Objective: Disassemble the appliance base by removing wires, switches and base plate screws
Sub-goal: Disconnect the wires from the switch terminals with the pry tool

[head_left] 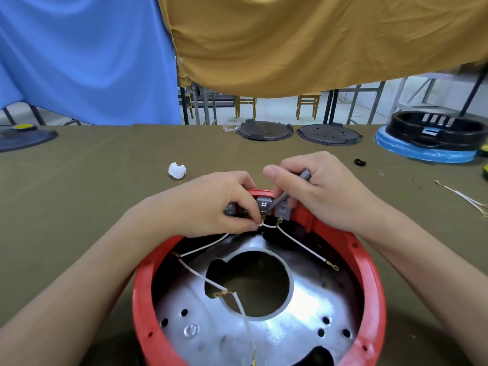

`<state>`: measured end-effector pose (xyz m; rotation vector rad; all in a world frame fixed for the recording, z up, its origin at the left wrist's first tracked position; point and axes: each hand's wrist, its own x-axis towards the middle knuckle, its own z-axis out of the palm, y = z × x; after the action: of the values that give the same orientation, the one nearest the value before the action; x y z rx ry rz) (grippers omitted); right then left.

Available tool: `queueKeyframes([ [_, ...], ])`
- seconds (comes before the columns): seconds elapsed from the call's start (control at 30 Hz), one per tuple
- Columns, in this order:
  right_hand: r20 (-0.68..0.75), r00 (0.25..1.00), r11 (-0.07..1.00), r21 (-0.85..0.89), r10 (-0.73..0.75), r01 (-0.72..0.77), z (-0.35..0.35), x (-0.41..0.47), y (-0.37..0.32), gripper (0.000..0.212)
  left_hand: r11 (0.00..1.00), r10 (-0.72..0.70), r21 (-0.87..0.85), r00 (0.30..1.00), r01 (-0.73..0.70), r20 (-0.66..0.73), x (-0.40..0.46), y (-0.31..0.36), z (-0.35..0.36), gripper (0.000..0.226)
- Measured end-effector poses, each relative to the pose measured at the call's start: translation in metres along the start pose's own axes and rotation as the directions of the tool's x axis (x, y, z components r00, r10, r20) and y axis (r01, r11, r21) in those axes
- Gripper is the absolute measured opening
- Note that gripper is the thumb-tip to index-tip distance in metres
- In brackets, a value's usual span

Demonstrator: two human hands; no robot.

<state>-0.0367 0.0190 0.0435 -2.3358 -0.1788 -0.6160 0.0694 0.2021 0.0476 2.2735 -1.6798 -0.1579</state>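
Mid-task: left hand (211, 204) pinches white wire (266, 226) at switch (264, 204); right hand (314, 186) grips gray tool (287, 195). Loose wires (464, 198) already out; switches, screws remain.

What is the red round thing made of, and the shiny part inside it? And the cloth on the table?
The red shell looks like moulded plastic: smooth, even colour, thick rim. The inner plate seems to be bare metal, since it is silvery and throws bright glare. The table cover looks like woven fabric: dull olive, with soft creases.
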Motion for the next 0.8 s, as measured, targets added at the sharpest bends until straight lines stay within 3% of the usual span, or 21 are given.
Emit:
queueKeyframes([
  [0.33, -0.05, 0.997, 0.996, 0.062, 0.065, -0.061, 0.0042, 0.004, 0.004, 0.045, 1.0, 0.001, -0.009, 1.0, -0.001, -0.002, 0.0001, 0.0004, -0.0007, 0.009],
  [0.53, -0.081, 0.995, 0.995, 0.083, 0.054, -0.047, 0.0041, 0.0001, 0.0046, 0.032, 1.0, 0.0, -0.021, 1.0, 0.0, -0.003, 0.0002, 0.0006, -0.0005, 0.01],
  [0.8, -0.012, 1.0, 0.999, 0.048, 0.01, -0.009, 0.0042, 0.0016, 0.0026, 0.046, 0.999, 0.021, -0.029, 1.0, -0.021, 0.004, 0.0023, -0.0018, 0.0006, 0.01],
])
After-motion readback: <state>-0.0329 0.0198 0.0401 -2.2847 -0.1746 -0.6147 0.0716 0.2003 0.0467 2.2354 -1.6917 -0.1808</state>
